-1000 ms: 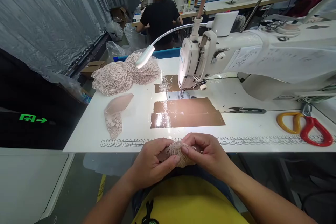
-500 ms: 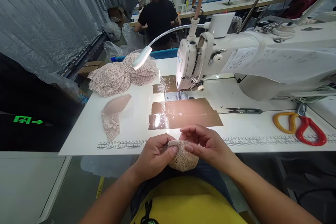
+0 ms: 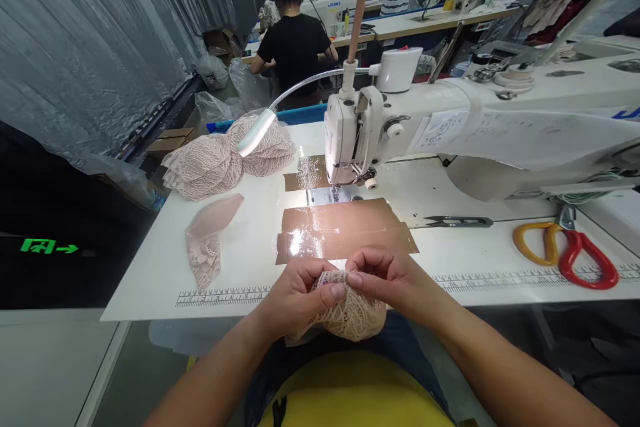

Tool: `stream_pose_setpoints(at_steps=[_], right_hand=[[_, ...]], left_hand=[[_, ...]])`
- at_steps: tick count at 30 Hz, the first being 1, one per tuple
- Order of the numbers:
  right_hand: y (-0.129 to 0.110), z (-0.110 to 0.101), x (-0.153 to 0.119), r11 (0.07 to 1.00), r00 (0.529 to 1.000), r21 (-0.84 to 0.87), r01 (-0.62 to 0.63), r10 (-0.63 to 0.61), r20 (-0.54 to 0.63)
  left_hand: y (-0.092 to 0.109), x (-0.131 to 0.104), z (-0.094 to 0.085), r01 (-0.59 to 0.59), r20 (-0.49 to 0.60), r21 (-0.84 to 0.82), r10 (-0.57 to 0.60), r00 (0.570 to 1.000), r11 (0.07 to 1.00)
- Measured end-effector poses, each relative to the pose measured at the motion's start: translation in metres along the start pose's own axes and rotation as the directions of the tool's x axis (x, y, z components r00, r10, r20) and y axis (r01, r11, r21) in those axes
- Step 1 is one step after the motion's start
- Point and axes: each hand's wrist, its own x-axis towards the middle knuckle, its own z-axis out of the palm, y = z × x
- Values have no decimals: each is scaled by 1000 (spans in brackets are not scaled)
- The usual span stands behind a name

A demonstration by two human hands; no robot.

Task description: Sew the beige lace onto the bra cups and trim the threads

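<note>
A beige lace bra cup (image 3: 353, 315), rounded and hanging below its upper edge, is held between my two hands at the table's front edge. My left hand (image 3: 303, 297) pinches that upper edge with the thumb on top. My right hand (image 3: 387, 277) is closed too, its thumb and forefinger gripping the same edge just to the right. Some paler sheer fabric shows under my left hand. On the table to the left lies a lace and plain fabric piece (image 3: 207, 237). Behind it are stacked lace cups (image 3: 205, 167) in two overlapping piles.
A white sewing machine (image 3: 345, 137) stands beyond my hands, its lamp (image 3: 257, 133) reaching left. Brown tape (image 3: 345, 230) covers part of the table before the needle. Thread snips (image 3: 457, 221) and scissors with orange and red handles (image 3: 590, 260) lie right. A person (image 3: 293, 40) sits ahead.
My right fingers have closed onto the lace edge, where before they were more apart. The cup has spread a little wider below my hands. The head view has shifted slightly.
</note>
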Motion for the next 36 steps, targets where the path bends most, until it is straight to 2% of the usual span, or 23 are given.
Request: stream_pose_setpoints(at_steps=[5, 8, 10, 11, 12, 13, 14, 15, 16, 17, 18, 19, 20, 22, 24, 27, 29, 32, 34, 36], right_hand=[[5, -8, 12, 999, 1000, 34, 4, -4, -21], [5, -24, 13, 999, 994, -34, 17, -20, -104], [3, -39, 10, 996, 979, -88, 4, -22, -204], [1, -47, 7, 994, 967, -108, -4, -24, -252], [0, -54, 4, 992, 958, -123, -7, -29, -287], [-1, -60, 2, 990, 952, -142, -8, -36, -303], [-3, -65, 0, 986, 951, -169, -4, -48, -305], [-5, -69, 1, 978, 954, -209, -4, -59, -293], [-8, -71, 3, 966, 959, -260, -4, -70, -274], [-11, -72, 6, 947, 964, -320, -3, -82, -252], [-14, -72, 12, 922, 969, -386, -1, -94, -229], [-18, -72, 18, 892, 973, -452, 0, -104, -205], [-21, -71, 25, 859, 976, -512, 2, -114, -187], [-24, -68, 41, 782, 977, -623, 24, -150, -151], [-22, -64, 54, 685, 974, -724, 75, -207, -95], [-9, -57, 66, 518, 973, -843, 145, -230, 25], [1, -53, 70, 413, 974, -897, 156, -216, 70], [14, -49, 71, 257, 971, -954, 153, -221, 96], [19, -49, 71, 164, 963, -974, 156, -243, 113], [22, -49, 72, 100, 954, -983, 154, -275, 121]], left_hand=[[-6, 17, 5, 66, -144, -255, -105, 984, 965], [12, 16, -9, 34, -278, -260, -109, 954, 965], [34, 12, -27, -50, -434, -88, 6, 901, 995], [45, 11, -36, -84, -516, 64, 105, 850, 994], [55, 11, -44, -118, -580, 272, 261, 772, 955], [63, 14, -50, -100, -581, 494, 413, 701, 864], [67, 20, -55, -57, -519, 688, 546, 657, 723], [68, 29, -57, -11, -413, 835, 641, 647, 550], [65, 41, -56, 22, -292, 925, 674, 679, 379], [59, 55, -53, 14, -168, 973, 664, 729, 231], [50, 69, -49, 8, -85, 992, 618, 781, 126], [39, 83, -43, 10, -41, 998, 534, 845, 61], [28, 94, -36, 10, -24, 999, 461, 887, 34], [8, 109, -22, 0, -9, 1000, 418, 909, 21], [-3, 110, -12, -1, 5, 1000, 396, 918, -10], [1, 98, -6, -9, 35, 997, 350, 936, -76], [13, 89, -10, -45, 66, 996, 289, 955, -80], [30, 83, -24, -120, 107, 992, 234, 966, 41], [33, 86, -34, -184, 145, 975, 270, 952, 125], [28, 91, -43, -245, 199, 963, 319, 927, 112]])
